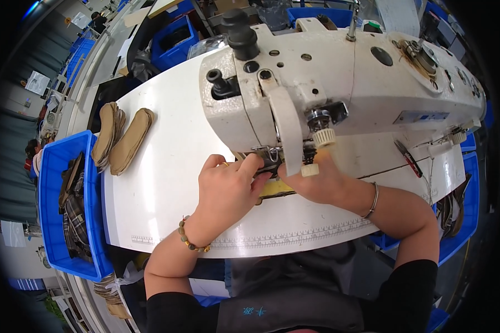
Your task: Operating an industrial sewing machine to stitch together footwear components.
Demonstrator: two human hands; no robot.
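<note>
A white industrial sewing machine [328, 72] stands over the white table. Close to its needle area, my left hand [228, 186] is closed, thumb and fingers pinching a small dark fabric piece [270, 166]. My right hand [319, 180] is on the other side of that piece, its thumb side close to it. Most of its fingers are hidden behind the machine's lever and knobs and partly blurred, so its grip does not show. A yellow strip [276, 187] lies on the table below the fabric, between my hands. The needle itself cannot be made out.
Two stacks of tan sole-shaped pieces, the left stack [108, 135] and right stack [132, 141], lie at the table's left. Beside it stands a blue bin [45, 191] with plaid fabric. Red-and-black snips [410, 159] lie at right, near another blue bin [472, 222].
</note>
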